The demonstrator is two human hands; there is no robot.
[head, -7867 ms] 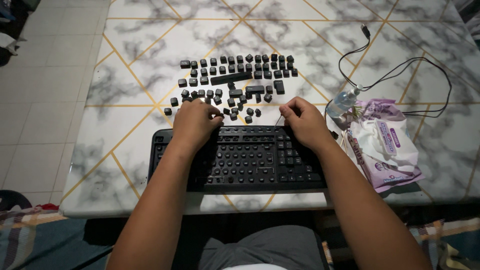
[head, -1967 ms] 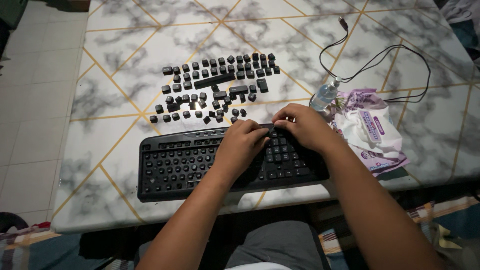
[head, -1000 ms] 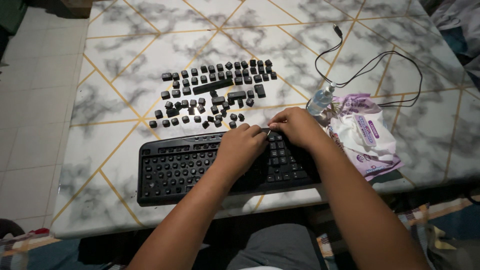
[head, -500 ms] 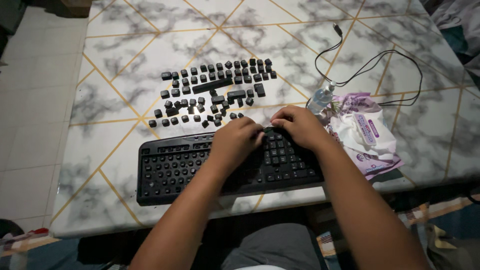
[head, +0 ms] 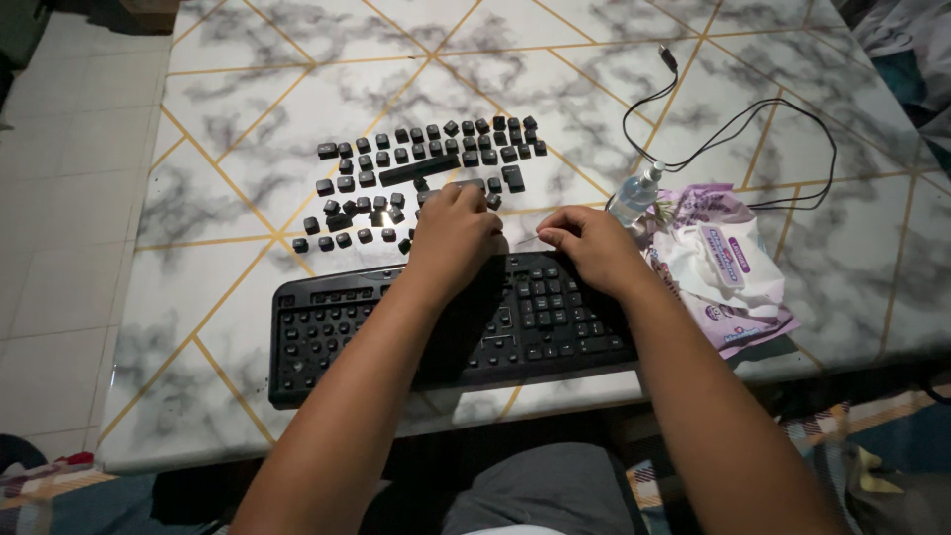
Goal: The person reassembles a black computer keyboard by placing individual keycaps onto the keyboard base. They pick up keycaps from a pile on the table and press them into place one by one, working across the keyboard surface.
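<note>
Partly hidden under both hands, the keyboard point(head: 396, 327) lies on the table point(head: 248, 129); left hand point(head: 454, 238) now reaches the loose keys point(head: 416, 168), right hand point(head: 592, 248) pinches something unclear.

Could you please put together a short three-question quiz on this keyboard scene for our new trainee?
1. True or false: the loose black plastic keycaps lie on the marble-patterned table beyond the black keyboard.
2. Which hand reaches past the keyboard's far edge to the keycaps: the left hand or the right hand?
3. What lies right of the right hand? A) white and purple wipes packet B) a red mug C) a book

Key: 1 true; 2 left hand; 3 A.
</note>
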